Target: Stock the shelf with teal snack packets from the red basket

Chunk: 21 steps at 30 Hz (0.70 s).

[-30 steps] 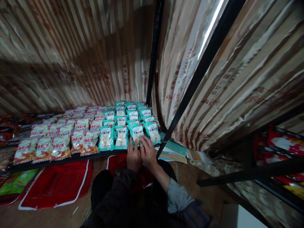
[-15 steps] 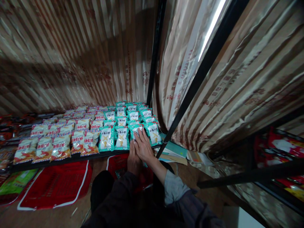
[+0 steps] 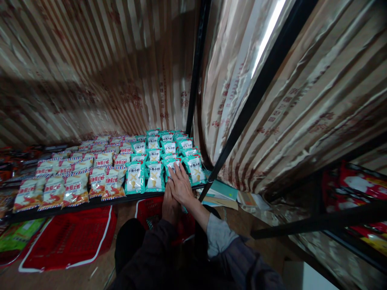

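My right hand (image 3: 181,186) lies over the front of a teal-and-white snack bag (image 3: 171,164), its fingers stretched out flat on the pack. Just left of it and lower, my left hand (image 3: 170,206) is up against the shelf's front edge at the foot of the same bag. The right hand partly covers its fingers, so their grip is hidden. More teal snack bags (image 3: 155,177) stand in rows on both sides and behind. White-and-orange snack bags (image 3: 76,188) with striped edges fill the shelf to the left.
A black shelf edge (image 3: 121,198) runs below the bags. Red baskets (image 3: 69,237) with white handles sit on the floor beneath it. A slanting black post (image 3: 231,143) rises at my right, beside papers (image 3: 223,190). Pleated curtains (image 3: 136,68) hang behind.
The view has shifted very slightly, and the bags at the left sit a little farther left in the picture. Both hands stay at the same teal bag.
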Tool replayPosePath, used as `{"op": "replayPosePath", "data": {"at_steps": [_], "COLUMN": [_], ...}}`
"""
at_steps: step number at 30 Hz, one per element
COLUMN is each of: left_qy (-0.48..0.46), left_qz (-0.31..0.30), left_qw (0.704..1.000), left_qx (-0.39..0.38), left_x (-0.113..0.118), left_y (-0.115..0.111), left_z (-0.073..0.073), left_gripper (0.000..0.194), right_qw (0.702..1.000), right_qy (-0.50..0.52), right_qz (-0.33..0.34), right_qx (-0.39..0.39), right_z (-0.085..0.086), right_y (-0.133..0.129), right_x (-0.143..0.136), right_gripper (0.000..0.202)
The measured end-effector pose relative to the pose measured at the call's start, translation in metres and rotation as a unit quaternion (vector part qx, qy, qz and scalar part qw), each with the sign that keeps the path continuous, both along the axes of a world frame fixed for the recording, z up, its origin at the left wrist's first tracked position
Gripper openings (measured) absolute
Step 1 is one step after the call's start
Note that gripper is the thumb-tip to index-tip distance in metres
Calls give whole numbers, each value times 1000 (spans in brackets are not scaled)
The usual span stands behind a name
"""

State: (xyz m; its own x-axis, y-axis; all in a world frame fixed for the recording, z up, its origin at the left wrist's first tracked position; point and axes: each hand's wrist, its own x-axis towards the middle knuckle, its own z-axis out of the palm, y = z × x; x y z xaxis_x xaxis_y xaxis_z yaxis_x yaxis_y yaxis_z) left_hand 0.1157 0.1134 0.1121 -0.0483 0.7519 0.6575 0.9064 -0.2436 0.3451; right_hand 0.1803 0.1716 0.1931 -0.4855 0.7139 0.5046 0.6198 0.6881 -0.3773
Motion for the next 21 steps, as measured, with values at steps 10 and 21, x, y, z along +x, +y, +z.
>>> {"op": "replayPosePath", "data": {"at_steps": [10, 21], "left_qy": [-18, -57], "left_qz": [57, 63], "left_qw": [998, 996], "left_qx": [-10, -1], "left_x": [6, 8], "left_y": [2, 33], "left_z": [-2, -2], "left_gripper": [69, 52], "right_qw": [999, 996], "right_qy": [37, 82], "right_qz": [29, 36], "right_qx": [13, 18], "right_z": [-7, -12], "right_y": [3, 0], "right_x": [5, 15], "right_gripper": [45, 45]}}
